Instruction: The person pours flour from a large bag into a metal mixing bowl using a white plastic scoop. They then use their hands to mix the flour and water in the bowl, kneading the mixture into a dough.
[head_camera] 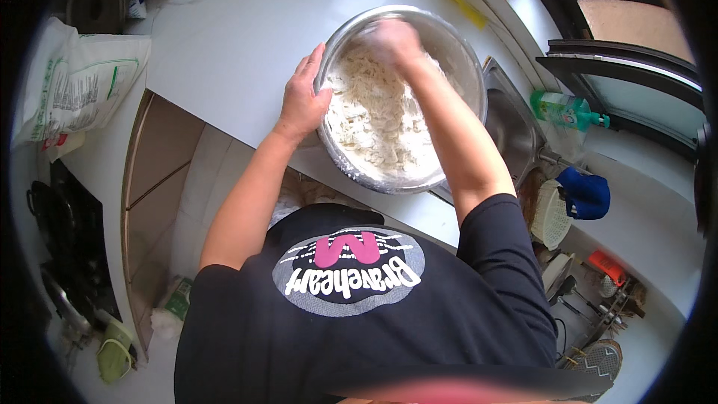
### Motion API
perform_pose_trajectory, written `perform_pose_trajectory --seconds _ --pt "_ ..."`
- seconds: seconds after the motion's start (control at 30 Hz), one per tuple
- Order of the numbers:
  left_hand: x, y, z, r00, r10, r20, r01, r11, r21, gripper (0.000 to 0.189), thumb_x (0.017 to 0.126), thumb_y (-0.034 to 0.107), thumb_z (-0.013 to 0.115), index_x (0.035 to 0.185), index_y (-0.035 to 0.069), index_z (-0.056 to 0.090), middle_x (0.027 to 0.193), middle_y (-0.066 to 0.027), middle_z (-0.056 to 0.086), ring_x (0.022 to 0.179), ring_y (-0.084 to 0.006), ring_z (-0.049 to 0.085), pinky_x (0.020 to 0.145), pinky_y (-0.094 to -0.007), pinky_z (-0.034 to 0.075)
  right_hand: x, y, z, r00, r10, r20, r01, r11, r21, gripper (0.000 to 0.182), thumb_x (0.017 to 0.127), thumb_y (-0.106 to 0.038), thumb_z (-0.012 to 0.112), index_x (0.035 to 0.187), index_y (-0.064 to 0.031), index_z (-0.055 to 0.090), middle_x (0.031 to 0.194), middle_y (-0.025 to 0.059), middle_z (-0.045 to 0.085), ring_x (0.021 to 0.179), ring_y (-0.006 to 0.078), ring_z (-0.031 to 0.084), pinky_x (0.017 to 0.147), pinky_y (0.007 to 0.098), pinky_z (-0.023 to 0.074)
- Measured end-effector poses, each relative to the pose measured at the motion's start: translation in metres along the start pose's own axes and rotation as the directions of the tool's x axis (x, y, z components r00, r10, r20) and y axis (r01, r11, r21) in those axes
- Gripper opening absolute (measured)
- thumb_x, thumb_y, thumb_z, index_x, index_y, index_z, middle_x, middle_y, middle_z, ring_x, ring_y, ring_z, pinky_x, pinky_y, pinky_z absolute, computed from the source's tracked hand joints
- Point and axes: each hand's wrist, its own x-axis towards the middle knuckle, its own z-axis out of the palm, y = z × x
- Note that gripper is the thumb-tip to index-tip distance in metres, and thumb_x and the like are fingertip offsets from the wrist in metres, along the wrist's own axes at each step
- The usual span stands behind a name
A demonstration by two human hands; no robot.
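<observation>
A large stainless steel bowl (468,76) stands at the front edge of the countertop, close to the sink. Inside it lies a pale, shaggy mix of flour and dough (381,118), with loose flour along the near wall. My left hand (305,95) grips the bowl's left rim, thumb over the edge and fingers along the outer wall. Deep in the bowl, at its far side, is my right hand (395,42), blurred by motion. Its fingers are indistinct, and whether they hold any dough is not clear.
Right of the bowl is a metal sink (510,123), with a green soap bottle (566,109) on the ledge beyond. A blue cloth (586,194) hangs by a white plastic basket (549,216). A printed white sack (90,84) stands left on the white countertop (241,39).
</observation>
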Motion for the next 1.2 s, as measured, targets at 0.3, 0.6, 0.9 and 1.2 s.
perform_pose_trajectory --seconds 0.3,0.6,0.9,1.2 --pt "-0.009 0.006 0.005 0.981 -0.174 -0.090 0.171 0.984 -0.039 0.044 0.082 0.000 0.047 0.126 0.000 0.043 0.118 -0.0177 0.051 0.108 -0.0301 0.050 0.092 -0.0324 0.040 -0.035 -0.056 0.008 0.529 -0.689 0.496 0.849 0.432 -0.304 0.020 0.064 -0.019 0.051 0.046 -0.0105 0.054 0.052 0.0083 0.057 0.053 0.0252 0.059 0.049 0.0377 0.0466" --pt "-0.015 0.005 0.018 0.947 -0.205 -0.249 0.202 0.979 -0.038 0.046 0.074 -0.001 0.053 0.119 0.001 0.048 0.107 -0.0189 0.058 0.098 -0.0298 0.057 0.086 -0.0349 0.044 -0.028 0.106 0.012 0.985 -0.002 -0.171 0.022 0.993 0.116 0.032 0.085 -0.023 0.046 0.110 -0.0066 0.055 0.103 0.0194 0.060 0.095 0.0328 0.058 0.082 0.0407 0.0461" --pt "-0.004 0.015 0.013 0.956 -0.249 -0.155 0.259 0.965 0.048 0.050 0.072 -0.002 0.054 0.120 0.005 0.049 0.102 -0.0192 0.060 0.092 -0.0303 0.060 0.082 -0.0355 0.047 -0.132 0.115 0.069 0.746 0.660 -0.088 -0.419 0.570 0.707 0.053 0.088 -0.037 0.037 0.122 0.0034 0.045 0.123 0.0253 0.047 0.117 0.0362 0.043 0.099 0.0405 0.0309" --pt "-0.006 0.012 0.014 0.990 -0.084 -0.117 0.098 0.987 0.126 0.051 0.071 -0.004 0.051 0.120 0.004 0.047 0.099 -0.0208 0.060 0.091 -0.0342 0.060 0.081 -0.0376 0.047 -0.020 0.007 -0.017 0.949 0.289 0.125 -0.288 0.957 -0.033 0.042 0.082 -0.036 0.040 0.088 -0.0052 0.068 0.092 0.0180 0.065 0.090 0.0294 0.062 0.078 0.0414 0.0475"
